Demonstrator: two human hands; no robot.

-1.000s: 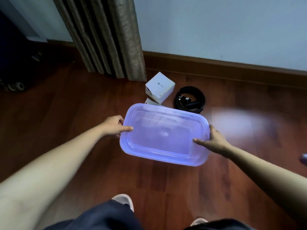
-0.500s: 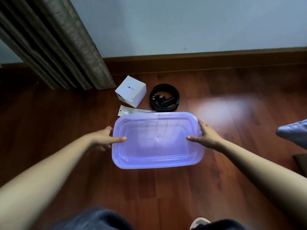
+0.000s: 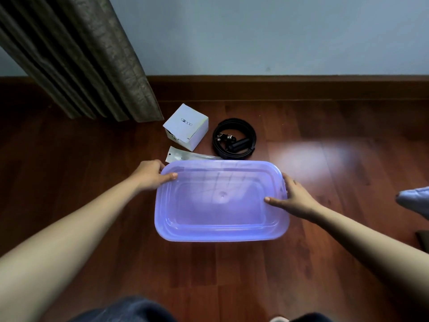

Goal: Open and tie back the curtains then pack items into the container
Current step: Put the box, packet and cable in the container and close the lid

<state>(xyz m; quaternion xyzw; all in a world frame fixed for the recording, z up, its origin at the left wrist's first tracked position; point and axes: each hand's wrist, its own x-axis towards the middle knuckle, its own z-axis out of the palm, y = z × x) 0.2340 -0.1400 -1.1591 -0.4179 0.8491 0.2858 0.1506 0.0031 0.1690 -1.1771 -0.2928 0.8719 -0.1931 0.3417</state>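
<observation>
A translucent purple plastic container (image 3: 221,201) with its lid on is held over the wooden floor, level and square to me. My left hand (image 3: 151,174) grips its left short side, thumb on the lid. My right hand (image 3: 293,201) grips the right short side, thumb lying on the lid. Just beyond the container lie a small white box (image 3: 185,126), a coiled black cable (image 3: 234,138) and a flat white packet (image 3: 183,155) partly hidden by the container's far edge. A brown-grey curtain (image 3: 88,56) hangs gathered at the upper left.
A pale wall (image 3: 278,31) with a brown skirting board (image 3: 290,87) runs behind the items. A light blue cloth thing (image 3: 415,201) pokes in at the right edge. My knees and a shoe tip show at the bottom.
The container has levelled out from a tilt and come a little nearer to me. My view has swung, so the curtain, box and cable now sit more to the left and centre.
</observation>
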